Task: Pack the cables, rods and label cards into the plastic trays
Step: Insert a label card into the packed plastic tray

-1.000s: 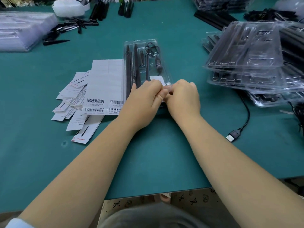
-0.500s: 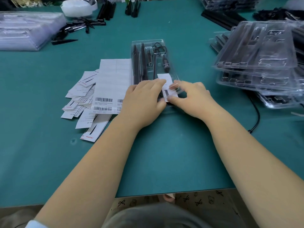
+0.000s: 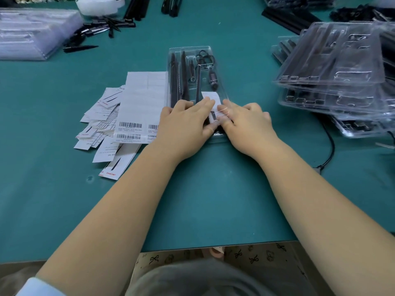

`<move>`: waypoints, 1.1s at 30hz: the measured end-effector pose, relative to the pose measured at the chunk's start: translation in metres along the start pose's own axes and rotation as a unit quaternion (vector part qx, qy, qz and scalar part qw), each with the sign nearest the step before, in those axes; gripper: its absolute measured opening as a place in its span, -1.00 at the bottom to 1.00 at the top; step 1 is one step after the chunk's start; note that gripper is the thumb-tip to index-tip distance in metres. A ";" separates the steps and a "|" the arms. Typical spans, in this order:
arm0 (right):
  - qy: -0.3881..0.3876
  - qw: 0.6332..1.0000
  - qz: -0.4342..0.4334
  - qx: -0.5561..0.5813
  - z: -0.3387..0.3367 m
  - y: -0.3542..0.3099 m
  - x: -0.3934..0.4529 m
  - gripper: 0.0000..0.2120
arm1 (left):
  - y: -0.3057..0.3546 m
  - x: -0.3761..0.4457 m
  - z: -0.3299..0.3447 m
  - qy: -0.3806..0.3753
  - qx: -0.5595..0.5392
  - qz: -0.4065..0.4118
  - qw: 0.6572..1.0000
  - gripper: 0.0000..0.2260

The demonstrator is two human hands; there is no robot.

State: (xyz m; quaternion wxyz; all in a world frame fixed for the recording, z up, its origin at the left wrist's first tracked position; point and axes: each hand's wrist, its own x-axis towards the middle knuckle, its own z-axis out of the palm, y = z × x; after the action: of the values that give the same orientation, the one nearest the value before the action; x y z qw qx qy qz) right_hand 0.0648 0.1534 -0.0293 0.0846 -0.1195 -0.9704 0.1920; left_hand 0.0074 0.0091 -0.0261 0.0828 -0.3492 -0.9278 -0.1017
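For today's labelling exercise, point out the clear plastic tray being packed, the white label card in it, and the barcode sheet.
Clear plastic tray (image 3: 191, 50), head view, far rim.
White label card (image 3: 210, 96), head view, top edge.
Barcode sheet (image 3: 141, 99), head view, blank middle.

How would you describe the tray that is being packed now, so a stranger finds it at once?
On the green table, look at the middle, right of the white barcode sheet. The clear tray lies there alone and flat, with black rods inside. Unlike the stacked trays on the right, both hands press its near end.

glossy clear plastic tray (image 3: 192, 51), matt paper cards (image 3: 102, 116)
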 end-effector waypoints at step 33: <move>0.043 0.981 0.049 0.181 -0.013 0.009 -0.008 -0.74 | -0.005 0.004 -0.004 -0.048 -0.029 0.018 0.998 -0.42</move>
State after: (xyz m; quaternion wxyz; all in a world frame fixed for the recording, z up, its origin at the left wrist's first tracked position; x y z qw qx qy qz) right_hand 0.0767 0.1641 -0.0217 0.1374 -0.1576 -0.9081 0.3628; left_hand 0.0019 0.0068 -0.0216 0.0305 -0.3729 -0.9208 -0.1098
